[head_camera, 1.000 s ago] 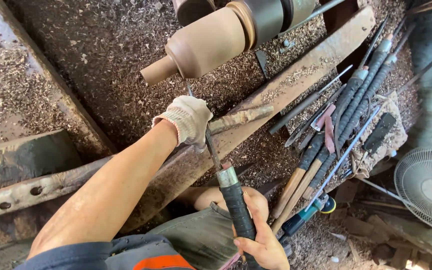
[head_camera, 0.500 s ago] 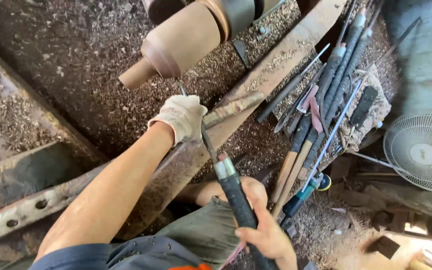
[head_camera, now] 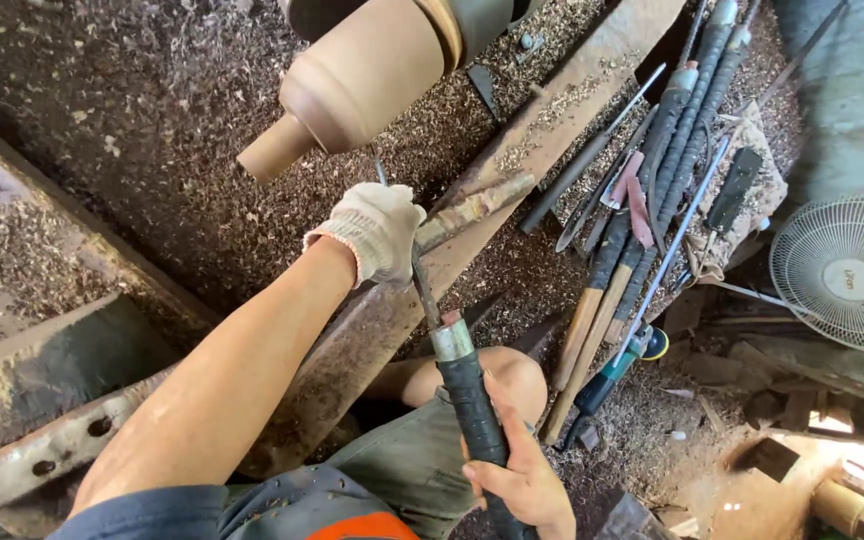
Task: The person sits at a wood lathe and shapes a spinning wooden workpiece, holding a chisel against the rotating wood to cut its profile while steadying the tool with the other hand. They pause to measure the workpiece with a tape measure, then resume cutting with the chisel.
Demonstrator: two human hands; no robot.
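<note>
My left hand [head_camera: 377,230], in a white knit glove, presses the metal shaft of a turning chisel [head_camera: 437,320] down onto a rusty metal tool rest [head_camera: 472,208]. My bare right hand [head_camera: 522,480] grips the chisel's black wrapped handle low in the view, near my knee. The chisel's tip points up toward a brown turned wooden workpiece [head_camera: 357,85] mounted on a lathe, with a narrow stub at its left end. The tip sits just below the workpiece; contact cannot be made out.
Several long-handled chisels and rods [head_camera: 642,200] lie in a row at the right on wood shavings. A white fan [head_camera: 847,270] stands at the right edge. A rusty metal beam [head_camera: 42,460] with holes runs along the lower left. Sawdust covers the ground.
The view has shifted so the workpiece and tools sit higher and nearer. Both hands keep the same hold on the chisel, which stays on the rest.
</note>
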